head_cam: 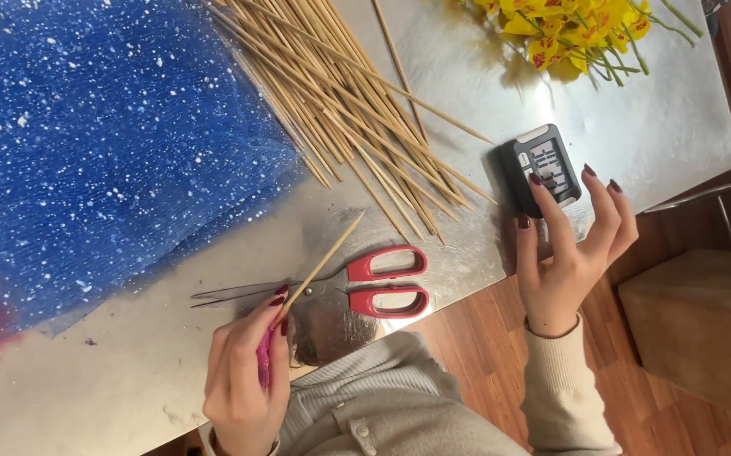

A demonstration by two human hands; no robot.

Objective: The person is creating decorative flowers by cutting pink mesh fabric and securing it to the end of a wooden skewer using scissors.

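Left hand (243, 380) gripping skewer (325, 260), right hand (570, 245) fingering timer (541, 167) near table edge (467, 283)

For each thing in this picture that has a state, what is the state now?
Scissors: closed, lying flat on the table.
Small timer: screen lit, right hand touching it.
Single skewer: held in the left hand, tilted.
Skewer pile: loose, spread out.
Blue netting: spread flat.
Yellow flowers: lying on the table's far end.
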